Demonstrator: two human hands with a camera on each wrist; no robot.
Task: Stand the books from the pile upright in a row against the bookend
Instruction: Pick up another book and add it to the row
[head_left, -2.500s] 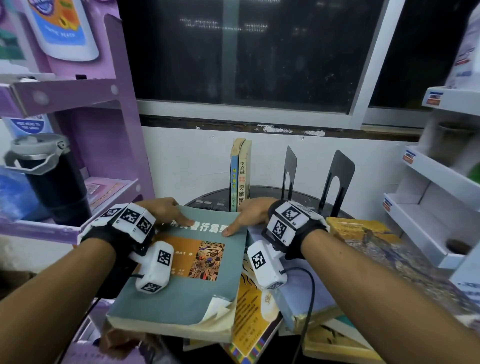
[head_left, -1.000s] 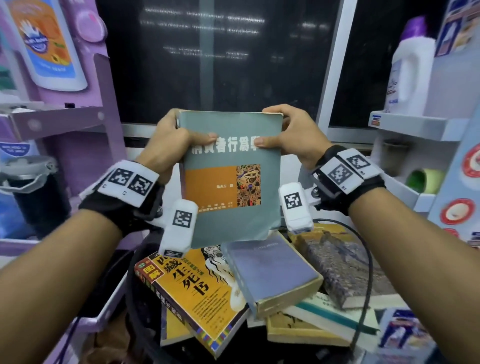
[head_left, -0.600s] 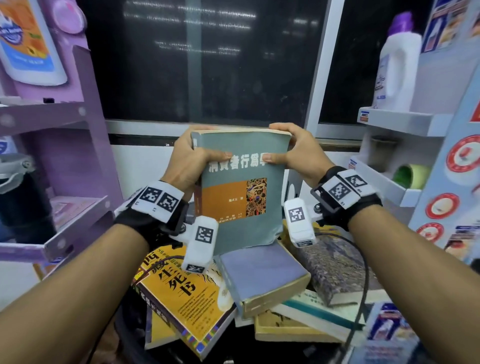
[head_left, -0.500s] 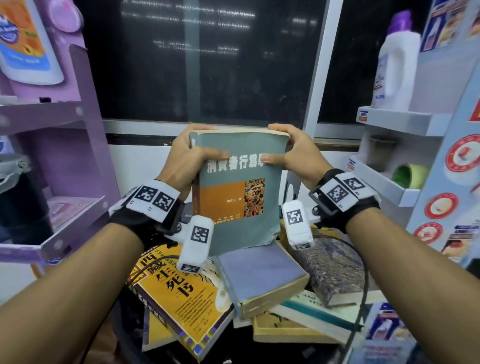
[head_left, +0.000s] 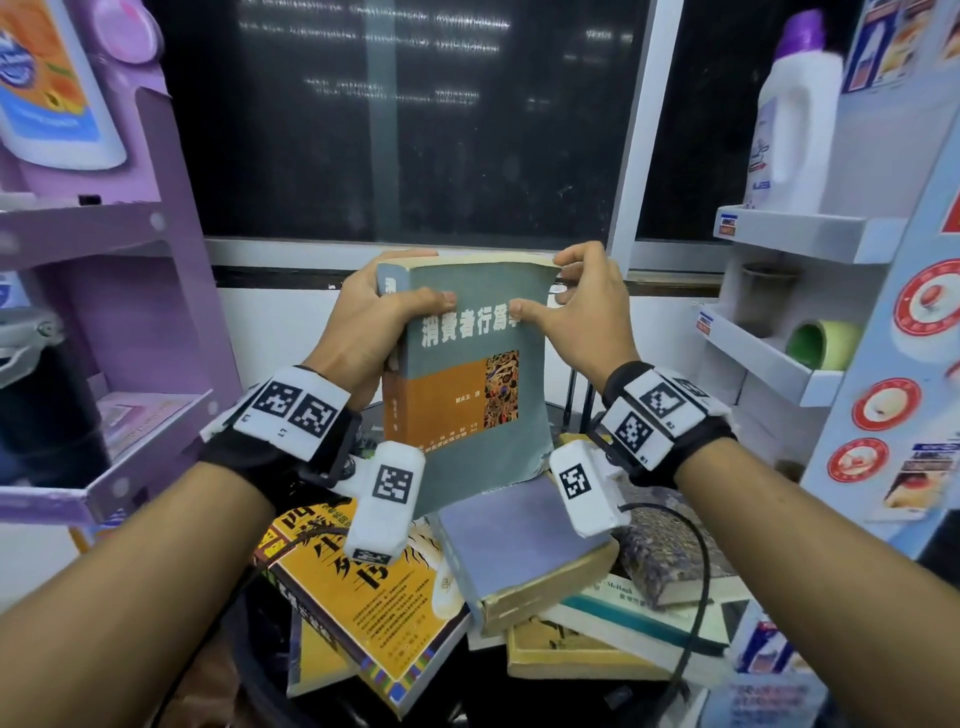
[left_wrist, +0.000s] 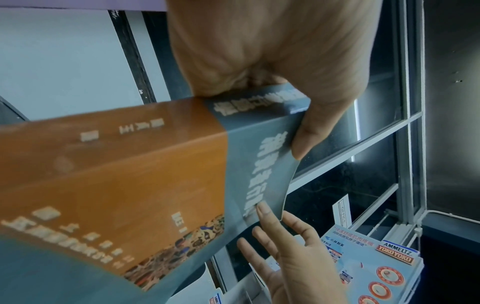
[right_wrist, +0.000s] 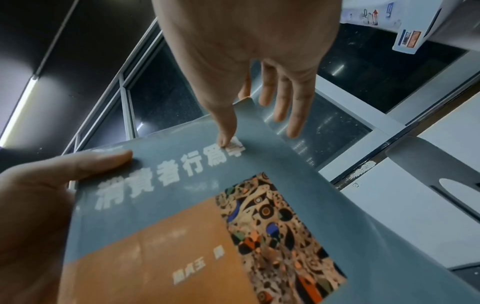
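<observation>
**Book lifted from the pile and held upright before the window**

Lifted off the pile, where it lay flat shortly before, the grey-and-orange paperback (head_left: 467, 374) is now held upright in the air above the remaining books (head_left: 498, 566), its front cover facing the wearer. The spine side is clamped by the left hand (head_left: 363, 332), thumb across the cover; the opposite top corner is only lightly pinched by the right hand (head_left: 582, 317), whose fingers are seen loose and spread in the right wrist view. The cover curls at that corner, so the book is judged soft, fairly light and worn; the spine and lower edge are judged the firmer places to grip. The bookend is hidden behind the book in the head view. Books lie heaped on a dark round table (head_left: 561, 415); a purple rack (head_left: 135, 291) and a white shelf unit (head_left: 810, 239) crowd both sides.
</observation>
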